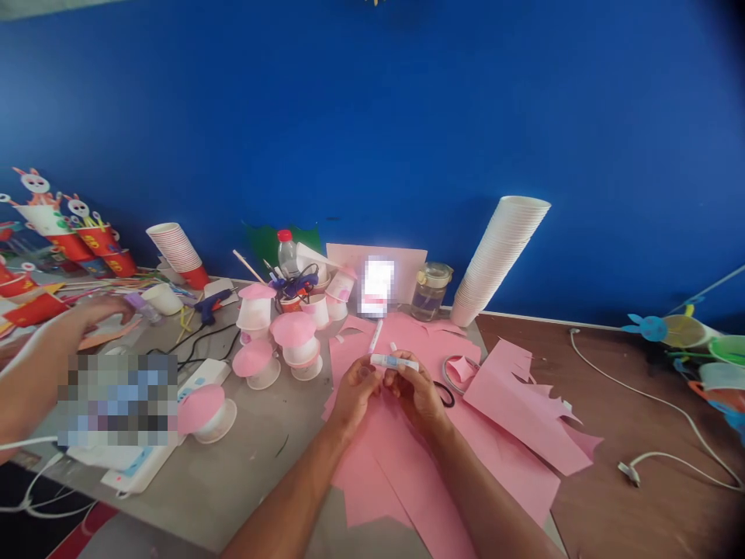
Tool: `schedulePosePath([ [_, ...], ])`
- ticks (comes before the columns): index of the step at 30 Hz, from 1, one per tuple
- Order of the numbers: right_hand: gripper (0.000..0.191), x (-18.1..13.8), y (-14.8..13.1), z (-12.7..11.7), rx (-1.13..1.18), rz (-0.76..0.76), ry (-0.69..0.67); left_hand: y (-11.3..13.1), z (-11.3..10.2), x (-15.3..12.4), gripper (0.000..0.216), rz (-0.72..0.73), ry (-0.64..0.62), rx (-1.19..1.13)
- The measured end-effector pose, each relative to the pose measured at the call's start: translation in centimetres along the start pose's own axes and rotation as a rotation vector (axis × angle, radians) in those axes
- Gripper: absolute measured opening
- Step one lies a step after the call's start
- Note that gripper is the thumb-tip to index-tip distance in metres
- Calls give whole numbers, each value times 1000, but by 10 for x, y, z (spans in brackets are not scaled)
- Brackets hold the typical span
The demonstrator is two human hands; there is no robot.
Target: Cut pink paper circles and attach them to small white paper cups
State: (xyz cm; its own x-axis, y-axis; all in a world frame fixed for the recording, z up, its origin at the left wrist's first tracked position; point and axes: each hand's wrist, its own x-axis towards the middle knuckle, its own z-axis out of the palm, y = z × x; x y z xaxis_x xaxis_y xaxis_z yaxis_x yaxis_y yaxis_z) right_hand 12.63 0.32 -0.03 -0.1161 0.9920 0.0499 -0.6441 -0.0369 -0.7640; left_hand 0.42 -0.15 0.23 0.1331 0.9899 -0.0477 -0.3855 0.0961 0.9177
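Observation:
In front of me, a slim white marker-like tube with a pale blue label (396, 362) lies crosswise between my fingers. My left hand (354, 397) is closed at its left end, partly hiding whatever else is pinched there. The fingers of my right hand (417, 394) are wrapped round its right part. Both hands are above pink paper sheets (401, 458) with cut, jagged edges. A white pen (376, 335) rests on the paper just beyond them. By my right hand are dark-handled scissors (445, 394), mostly covered, and a tape-like ring (454, 373) with a pink scrap.
Several paper cups with pink tops (294, 334) stand left of the paper. Behind are a lit phone (377, 287), a glass jar (431, 291) and a tall leaning cup stack (500, 260). A power strip (157, 450) and another person's arm (43, 365) are at left.

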Motion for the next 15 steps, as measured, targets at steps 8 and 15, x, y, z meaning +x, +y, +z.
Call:
schedulePosePath([
  [8,28,-5,2,8,-114,-18,-93,-1,0,2,27,-9,-107,-221],
  [15,36,-1,4,2,-237,26,121,0,-6,7,35,-12,97,-176],
])
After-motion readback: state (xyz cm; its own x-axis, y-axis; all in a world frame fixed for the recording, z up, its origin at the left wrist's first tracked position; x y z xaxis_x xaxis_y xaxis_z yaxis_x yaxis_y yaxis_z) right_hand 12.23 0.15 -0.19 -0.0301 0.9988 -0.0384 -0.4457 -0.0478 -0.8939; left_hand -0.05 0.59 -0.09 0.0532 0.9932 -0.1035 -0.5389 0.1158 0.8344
